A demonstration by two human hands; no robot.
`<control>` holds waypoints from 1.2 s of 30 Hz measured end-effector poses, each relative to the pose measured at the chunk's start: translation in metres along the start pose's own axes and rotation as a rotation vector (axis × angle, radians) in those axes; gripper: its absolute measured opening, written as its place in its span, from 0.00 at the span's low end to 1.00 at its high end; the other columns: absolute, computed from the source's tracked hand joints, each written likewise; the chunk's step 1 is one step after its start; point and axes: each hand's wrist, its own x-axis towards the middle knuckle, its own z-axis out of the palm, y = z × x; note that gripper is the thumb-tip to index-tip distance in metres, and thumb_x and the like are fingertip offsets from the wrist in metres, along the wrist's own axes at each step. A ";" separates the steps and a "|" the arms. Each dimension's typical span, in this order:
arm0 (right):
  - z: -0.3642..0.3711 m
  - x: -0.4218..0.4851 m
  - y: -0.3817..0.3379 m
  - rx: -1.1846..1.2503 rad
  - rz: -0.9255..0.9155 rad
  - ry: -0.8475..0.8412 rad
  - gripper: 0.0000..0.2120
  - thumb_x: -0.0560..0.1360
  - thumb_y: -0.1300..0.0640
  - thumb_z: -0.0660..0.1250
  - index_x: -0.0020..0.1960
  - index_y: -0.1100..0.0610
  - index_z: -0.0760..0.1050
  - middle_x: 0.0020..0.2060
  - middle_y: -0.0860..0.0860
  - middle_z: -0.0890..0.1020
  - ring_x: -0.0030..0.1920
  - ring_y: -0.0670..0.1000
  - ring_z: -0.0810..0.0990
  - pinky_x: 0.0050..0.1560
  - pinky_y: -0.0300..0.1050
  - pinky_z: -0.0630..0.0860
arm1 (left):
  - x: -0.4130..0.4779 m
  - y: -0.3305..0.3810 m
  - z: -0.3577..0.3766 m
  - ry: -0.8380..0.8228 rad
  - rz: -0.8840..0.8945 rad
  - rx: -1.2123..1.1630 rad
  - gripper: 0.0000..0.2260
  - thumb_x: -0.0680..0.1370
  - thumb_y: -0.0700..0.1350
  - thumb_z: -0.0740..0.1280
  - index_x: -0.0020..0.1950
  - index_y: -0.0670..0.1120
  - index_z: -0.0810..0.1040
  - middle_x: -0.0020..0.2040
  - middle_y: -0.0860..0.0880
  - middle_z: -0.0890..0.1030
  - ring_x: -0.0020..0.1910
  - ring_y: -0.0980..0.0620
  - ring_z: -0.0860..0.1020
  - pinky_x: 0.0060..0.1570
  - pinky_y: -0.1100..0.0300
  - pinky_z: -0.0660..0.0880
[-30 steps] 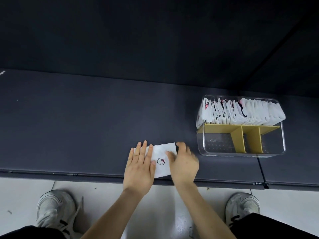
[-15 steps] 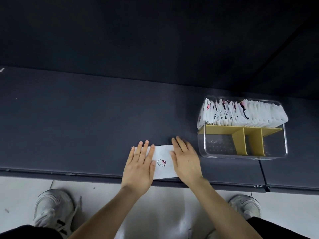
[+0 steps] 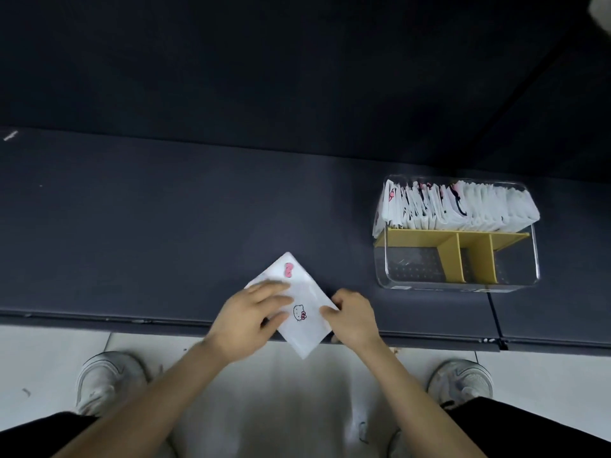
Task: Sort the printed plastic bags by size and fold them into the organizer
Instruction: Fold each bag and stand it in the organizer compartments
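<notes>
At the far left a pale left shoe (image 3: 109, 381) is standing on the light floor (image 3: 43, 358), just below the near edge of the dark worktop (image 3: 165, 226). Further in, the left hand (image 3: 251, 312) is grasping the folded bag (image 3: 299, 305): its bent fingers are lying across the bag's left corner and the thumb is pressing against the lower left edge, though this hand is somewhat blurred. The bag, white with a small cat face and a pink bow printed on it, is sitting turned like a diamond at the front of the worktop, with its lowest corner hanging out past the edge over the floor. Just to its right, the right hand (image 3: 355, 315) is pinching the bag's right corner with curled fingers. Well apart to the right, the clear organizer (image 3: 515, 269) is resting on the worktop; yellow dividers (image 3: 453, 256) are splitting its near side into three compartments, and a row of bags (image 3: 463, 209), white and folded, is standing packed along its far side. Below it, the right shoe (image 3: 459, 380) is showing on the floor.
</notes>
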 end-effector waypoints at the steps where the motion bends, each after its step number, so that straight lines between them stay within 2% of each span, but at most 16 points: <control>1: -0.001 -0.006 0.001 0.242 0.094 -0.036 0.06 0.72 0.65 0.63 0.38 0.60 0.67 0.35 0.55 0.78 0.29 0.56 0.80 0.30 0.45 0.74 | -0.012 0.008 0.000 0.045 -0.079 -0.117 0.14 0.78 0.54 0.62 0.54 0.48 0.82 0.60 0.54 0.79 0.60 0.56 0.76 0.56 0.56 0.74; 5: -0.009 -0.022 0.001 0.740 0.309 -0.118 0.15 0.71 0.73 0.63 0.56 0.62 0.70 0.43 0.59 0.80 0.26 0.53 0.81 0.26 0.39 0.76 | -0.033 0.032 -0.004 -0.025 -0.306 -0.521 0.22 0.75 0.65 0.61 0.62 0.54 0.78 0.64 0.63 0.75 0.68 0.62 0.69 0.68 0.66 0.61; 8: -0.016 -0.023 -0.007 1.013 0.463 -0.163 0.19 0.74 0.74 0.61 0.60 0.57 0.70 0.40 0.60 0.80 0.25 0.50 0.81 0.24 0.35 0.76 | -0.029 0.036 -0.009 -0.127 -0.302 -0.541 0.27 0.71 0.69 0.63 0.67 0.60 0.71 0.66 0.68 0.71 0.69 0.63 0.66 0.73 0.66 0.49; 12: -0.020 -0.023 -0.018 1.231 0.592 -0.132 0.15 0.75 0.75 0.60 0.58 0.62 0.74 0.38 0.60 0.78 0.23 0.51 0.81 0.22 0.37 0.76 | -0.020 0.038 -0.004 -0.061 -0.426 -0.431 0.31 0.63 0.72 0.67 0.62 0.62 0.76 0.57 0.80 0.70 0.64 0.74 0.65 0.69 0.72 0.54; 14: -0.019 -0.024 -0.025 1.283 0.568 -0.148 0.09 0.76 0.73 0.62 0.54 0.66 0.75 0.40 0.61 0.79 0.25 0.52 0.82 0.23 0.38 0.77 | -0.013 0.039 0.000 0.008 -0.560 -0.365 0.18 0.67 0.63 0.70 0.53 0.58 0.83 0.48 0.78 0.74 0.61 0.73 0.62 0.66 0.73 0.59; 15: -0.019 -0.025 -0.028 1.270 0.532 -0.169 0.05 0.76 0.70 0.64 0.51 0.67 0.76 0.41 0.61 0.80 0.27 0.52 0.83 0.25 0.38 0.77 | -0.010 0.040 0.001 0.021 -0.628 -0.366 0.08 0.71 0.59 0.70 0.44 0.57 0.84 0.39 0.67 0.79 0.55 0.70 0.61 0.66 0.71 0.61; 16: -0.020 -0.026 -0.029 1.208 0.465 -0.199 0.05 0.77 0.64 0.66 0.48 0.66 0.77 0.40 0.61 0.81 0.29 0.52 0.83 0.26 0.39 0.78 | -0.007 0.041 0.000 0.034 -0.679 -0.375 0.10 0.75 0.55 0.69 0.35 0.53 0.80 0.27 0.54 0.74 0.42 0.58 0.59 0.66 0.68 0.63; 17: -0.023 -0.025 -0.027 1.081 0.371 -0.234 0.08 0.77 0.57 0.67 0.45 0.63 0.79 0.38 0.58 0.82 0.30 0.52 0.83 0.28 0.40 0.77 | -0.005 0.042 -0.001 0.032 -0.739 -0.410 0.16 0.78 0.52 0.67 0.31 0.49 0.73 0.24 0.50 0.64 0.37 0.55 0.63 0.62 0.66 0.67; 18: -0.026 -0.023 -0.024 0.903 0.264 -0.256 0.11 0.76 0.52 0.68 0.44 0.60 0.80 0.36 0.55 0.82 0.31 0.50 0.81 0.28 0.39 0.75 | -0.004 0.043 -0.002 0.029 -0.790 -0.465 0.20 0.79 0.50 0.65 0.28 0.49 0.67 0.25 0.51 0.60 0.40 0.54 0.76 0.53 0.68 0.70; 20: -0.030 -0.017 -0.018 0.554 0.062 -0.222 0.10 0.73 0.49 0.70 0.45 0.56 0.82 0.35 0.50 0.78 0.33 0.47 0.73 0.31 0.37 0.68 | -0.003 0.044 0.000 0.022 -0.872 -0.540 0.24 0.80 0.50 0.63 0.24 0.50 0.61 0.26 0.53 0.62 0.60 0.53 0.75 0.37 0.73 0.64; 22: -0.026 -0.007 -0.010 0.348 -0.036 -0.108 0.12 0.72 0.49 0.71 0.43 0.59 0.81 0.34 0.50 0.76 0.36 0.47 0.70 0.36 0.40 0.66 | -0.003 0.043 0.004 0.025 -0.901 -0.546 0.22 0.79 0.52 0.63 0.26 0.48 0.63 0.26 0.54 0.63 0.61 0.56 0.75 0.35 0.70 0.62; 24: -0.016 0.004 -0.005 0.170 -0.055 0.010 0.19 0.73 0.48 0.70 0.34 0.63 0.77 0.27 0.50 0.71 0.32 0.48 0.67 0.36 0.44 0.64 | -0.002 0.043 0.007 0.039 -0.895 -0.513 0.20 0.79 0.55 0.61 0.36 0.41 0.72 0.28 0.51 0.66 0.43 0.55 0.75 0.37 0.63 0.63; 26: -0.006 0.011 -0.004 -0.008 -0.040 0.069 0.25 0.74 0.46 0.68 0.25 0.59 0.66 0.22 0.48 0.64 0.28 0.49 0.63 0.33 0.45 0.62 | 0.002 0.046 0.009 0.099 -0.915 -0.478 0.13 0.80 0.52 0.61 0.43 0.45 0.75 0.31 0.48 0.73 0.33 0.51 0.70 0.37 0.57 0.65; 28: 0.001 0.014 -0.004 -0.140 -0.021 0.124 0.26 0.74 0.46 0.66 0.24 0.57 0.61 0.22 0.50 0.63 0.28 0.51 0.64 0.31 0.44 0.62 | 0.008 0.051 0.011 0.177 -0.956 -0.440 0.06 0.80 0.50 0.62 0.48 0.48 0.74 0.32 0.50 0.80 0.32 0.50 0.74 0.36 0.58 0.67; 31: 0.008 0.013 -0.001 -0.232 -0.058 0.180 0.25 0.75 0.47 0.64 0.25 0.55 0.61 0.28 0.49 0.67 0.34 0.52 0.68 0.31 0.44 0.62 | 0.014 0.056 0.015 0.267 -0.991 -0.308 0.09 0.78 0.48 0.65 0.55 0.46 0.73 0.26 0.52 0.76 0.32 0.49 0.74 0.33 0.57 0.66; 36: 0.020 0.007 0.016 -0.042 -0.204 0.292 0.22 0.76 0.54 0.68 0.26 0.53 0.64 0.32 0.45 0.69 0.38 0.50 0.70 0.34 0.34 0.62 | 0.016 0.043 0.016 0.252 -0.902 0.044 0.10 0.70 0.49 0.75 0.44 0.44 0.80 0.32 0.49 0.76 0.35 0.43 0.76 0.39 0.56 0.66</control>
